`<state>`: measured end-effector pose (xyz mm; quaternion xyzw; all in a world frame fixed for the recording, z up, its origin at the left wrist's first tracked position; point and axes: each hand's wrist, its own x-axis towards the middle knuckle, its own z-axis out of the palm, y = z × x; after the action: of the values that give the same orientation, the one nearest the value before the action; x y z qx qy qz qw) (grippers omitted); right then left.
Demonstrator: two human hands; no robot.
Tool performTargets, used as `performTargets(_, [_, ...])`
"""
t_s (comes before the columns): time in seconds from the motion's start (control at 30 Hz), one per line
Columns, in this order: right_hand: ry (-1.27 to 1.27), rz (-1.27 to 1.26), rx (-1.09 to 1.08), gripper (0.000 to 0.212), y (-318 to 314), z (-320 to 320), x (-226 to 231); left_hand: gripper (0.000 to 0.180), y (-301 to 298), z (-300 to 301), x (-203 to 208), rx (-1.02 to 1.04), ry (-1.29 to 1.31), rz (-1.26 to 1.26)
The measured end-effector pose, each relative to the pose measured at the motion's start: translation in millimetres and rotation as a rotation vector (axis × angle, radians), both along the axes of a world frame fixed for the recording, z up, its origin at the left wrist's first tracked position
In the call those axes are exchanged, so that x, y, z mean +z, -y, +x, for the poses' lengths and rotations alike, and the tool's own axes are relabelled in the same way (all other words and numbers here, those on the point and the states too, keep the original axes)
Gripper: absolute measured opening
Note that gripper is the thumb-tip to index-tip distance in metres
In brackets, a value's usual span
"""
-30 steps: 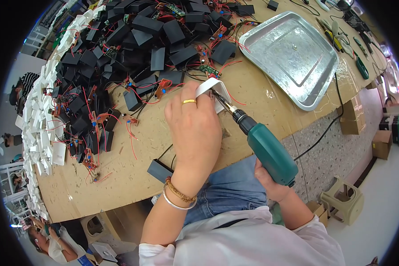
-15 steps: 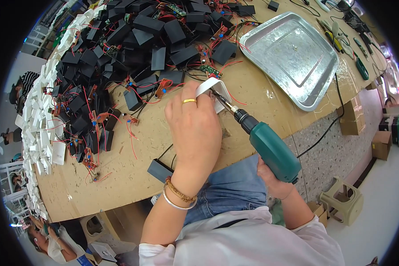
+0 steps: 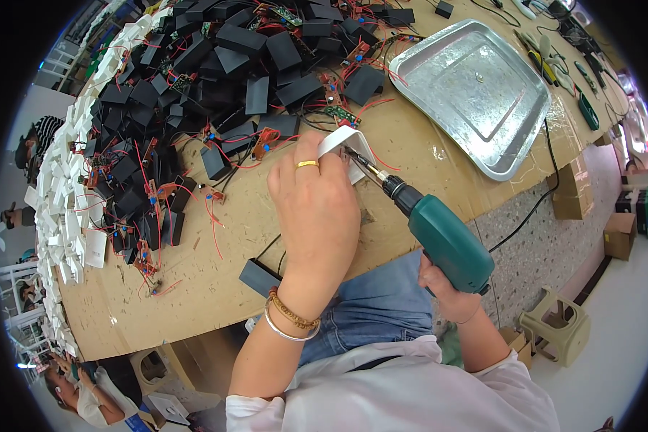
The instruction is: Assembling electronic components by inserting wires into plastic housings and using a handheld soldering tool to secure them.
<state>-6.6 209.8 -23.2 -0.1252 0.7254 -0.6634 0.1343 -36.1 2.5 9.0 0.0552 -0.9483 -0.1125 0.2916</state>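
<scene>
My left hand (image 3: 317, 194) is closed around a white plastic casing (image 3: 342, 137), holding it just above the cardboard-covered table. Its fingertips are hidden behind the casing. My right hand (image 3: 446, 288) grips a green electric screwdriver (image 3: 450, 241) from below. The tool's black chuck and metal bit slant up and left, and the bit's tip reaches inside the casing. Whether the tip touches a screw cannot be seen. A loose black box (image 3: 260, 276) with dark wires lies beside my left wrist.
A heap of black boxes (image 3: 241, 61) with red-wired circuit boards covers the far left. White casings (image 3: 61, 216) pile along the left edge. A metal tray (image 3: 482, 162) sits at the right, with pliers (image 3: 547, 68) beyond it. The screwdriver's black cord (image 3: 540, 209) hangs off the right edge.
The screwdriver and my right hand have shifted slightly right and down, drawing the bit back a little. My left hand and the casing stay in place.
</scene>
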Motion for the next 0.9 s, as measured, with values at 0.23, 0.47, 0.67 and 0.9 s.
performTargets(0.23, [0.030, -0.019, -0.005, 0.033, 1, 2, -3, 0.010, 0, 0, 0, -0.003, 0.005, 0.004])
performTargets(0.47, [0.015, -0.008, 0.010, 0.033, 0, 0, -4, 0.011, 0, 0, 0, -0.003, 0.000, 0.009])
performTargets(0.67, [-0.073, 0.028, 0.017, 0.031, -1, -3, -1, 0.011, -1, 1, 2, -0.005, 0.005, 0.021])
performTargets(0.9, [-0.175, -0.001, 0.019, 0.028, -21, 7, -5, 0.011, -1, 2, 1, -0.006, 0.014, 0.020])
